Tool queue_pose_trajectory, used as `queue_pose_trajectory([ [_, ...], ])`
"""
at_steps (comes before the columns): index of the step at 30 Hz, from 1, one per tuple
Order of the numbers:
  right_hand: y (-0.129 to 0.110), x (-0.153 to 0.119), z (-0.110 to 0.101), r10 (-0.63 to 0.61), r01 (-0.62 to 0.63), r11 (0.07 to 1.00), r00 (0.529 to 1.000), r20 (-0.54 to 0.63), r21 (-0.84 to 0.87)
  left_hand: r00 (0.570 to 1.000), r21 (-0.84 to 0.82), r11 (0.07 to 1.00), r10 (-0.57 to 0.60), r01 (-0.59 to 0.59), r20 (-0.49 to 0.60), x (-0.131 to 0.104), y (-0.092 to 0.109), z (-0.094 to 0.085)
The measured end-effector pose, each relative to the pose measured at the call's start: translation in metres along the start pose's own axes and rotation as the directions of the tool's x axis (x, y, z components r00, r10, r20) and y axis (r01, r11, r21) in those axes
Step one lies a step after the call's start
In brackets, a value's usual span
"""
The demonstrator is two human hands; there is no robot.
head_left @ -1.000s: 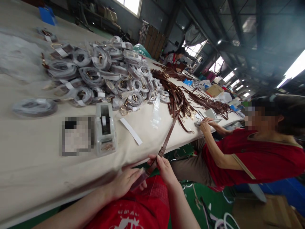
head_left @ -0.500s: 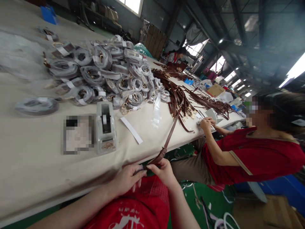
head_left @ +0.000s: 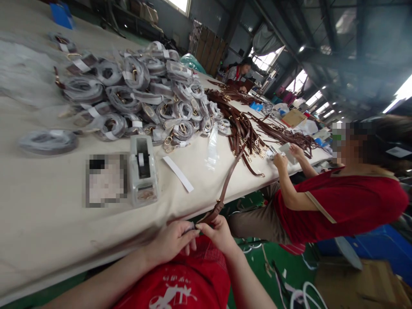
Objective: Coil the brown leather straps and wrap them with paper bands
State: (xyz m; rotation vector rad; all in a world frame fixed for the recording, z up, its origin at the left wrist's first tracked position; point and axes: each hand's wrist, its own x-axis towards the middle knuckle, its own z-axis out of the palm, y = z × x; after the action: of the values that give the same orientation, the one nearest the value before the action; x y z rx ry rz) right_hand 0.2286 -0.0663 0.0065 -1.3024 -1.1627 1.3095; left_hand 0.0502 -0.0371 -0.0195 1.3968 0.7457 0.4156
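A brown leather strap with a buckle runs from my hands over the table's front edge to the pile of loose straps. My right hand is closed on it, thumb on top, just below the buckle. Close beside, my left hand pinches the strap's near end, where something greyish shows between the fingers; that part is mostly hidden. A tape dispenser stands on the table beyond my left hand. To its right lies a white paper strip.
Coiled straps in clear wrapping are heaped at the back left, and one wrapped coil lies apart. Loose brown straps spread along the table. A co-worker in a red shirt sits close on my right. A cardboard box is on the floor.
My hands keep nearly the same hold; the strap between hand and pile now bows more. The co-worker's hands have moved apart, one reaching farther right.
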Motion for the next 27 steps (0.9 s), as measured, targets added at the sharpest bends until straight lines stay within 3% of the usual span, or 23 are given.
queue_pose_trajectory([
  [6,0.011,0.001,-0.001,0.098,-0.101,0.984,0.995,0.027,0.149,1.0,0.006,1.0,-0.014,0.014,0.008,-0.002,0.002,0.003],
  [10,0.02,0.005,-0.011,0.14,-0.103,0.951,0.984,-0.107,0.293,0.991,0.014,0.997,-0.079,0.078,0.105,-0.005,-0.006,-0.002],
  [15,0.015,0.007,-0.026,0.148,-0.064,0.925,0.968,-0.201,0.376,0.987,-0.013,0.999,-0.038,0.041,0.156,-0.011,-0.012,-0.018],
  [27,0.007,0.009,-0.023,0.184,-0.092,0.898,0.967,-0.176,0.43,0.972,-0.065,0.996,-0.047,0.064,0.231,-0.016,0.001,-0.014],
])
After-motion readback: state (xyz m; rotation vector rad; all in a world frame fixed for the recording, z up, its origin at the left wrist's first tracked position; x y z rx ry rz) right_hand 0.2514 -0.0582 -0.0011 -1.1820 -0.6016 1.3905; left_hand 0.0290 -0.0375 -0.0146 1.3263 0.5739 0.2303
